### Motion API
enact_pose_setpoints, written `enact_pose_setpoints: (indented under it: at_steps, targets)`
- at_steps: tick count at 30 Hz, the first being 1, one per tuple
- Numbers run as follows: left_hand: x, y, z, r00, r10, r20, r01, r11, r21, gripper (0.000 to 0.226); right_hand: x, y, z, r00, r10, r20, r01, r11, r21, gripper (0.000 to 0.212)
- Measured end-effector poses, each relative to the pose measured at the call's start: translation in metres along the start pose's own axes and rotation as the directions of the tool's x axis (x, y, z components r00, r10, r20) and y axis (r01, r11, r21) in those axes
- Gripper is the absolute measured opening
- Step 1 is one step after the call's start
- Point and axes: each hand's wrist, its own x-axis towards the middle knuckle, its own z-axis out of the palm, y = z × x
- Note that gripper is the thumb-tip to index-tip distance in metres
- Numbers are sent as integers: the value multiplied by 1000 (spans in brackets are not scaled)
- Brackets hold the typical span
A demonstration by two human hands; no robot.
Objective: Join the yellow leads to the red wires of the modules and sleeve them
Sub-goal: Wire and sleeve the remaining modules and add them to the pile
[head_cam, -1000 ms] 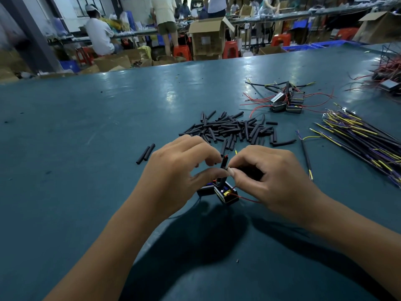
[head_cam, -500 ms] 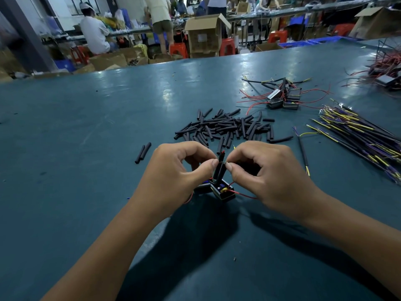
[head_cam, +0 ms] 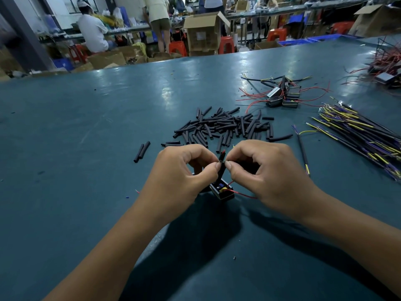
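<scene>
At six o'clock on the dark teal table (head_cam: 86,131), our left hand (head_cam: 182,177) and right hand (head_cam: 269,172) pinch a short black sleeve tube (head_cam: 221,165) above the small black module (head_cam: 222,190). Sleeving step; next, we judge, slide it over the red wire (head_cam: 223,151) joint.

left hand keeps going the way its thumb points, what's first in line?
Likely the right hand: the left hand points rightward across the black sleeve that both pinch, thumb tips almost touching. Depth hardly matters here.
</scene>
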Motion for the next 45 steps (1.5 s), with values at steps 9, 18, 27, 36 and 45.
enact_pose_setpoints:
  at_steps: [9, 18, 27, 36, 45]
  targets:
    - [-1, 0, -6, 999, 43, 9, -44, 998, 50, 11, 0, -1, 0, 999, 33, -16, -33, 999, 26, 11]
    - [-1, 1, 0, 925, 372, -83, -311, 862, 400, 10, 0, 0, -1, 993, 116, 3, -115, 985, 125, 13]
    - [-2, 0, 1, 858, 514, -2, -419, 702, 576, 7, -1, 0, -2, 987, 159, 4, -158, 974, 160, 12]
    - [4, -6, -10, 864, 503, -24, -407, 725, 555, 13, -2, -1, -5, 990, 132, 38, -137, 978, 157, 13]
    - [6, -8, -11, 813, 577, 71, -484, 604, 634, 15, -1, -2, -8, 995, 54, 85, -65, 989, 133, 7]
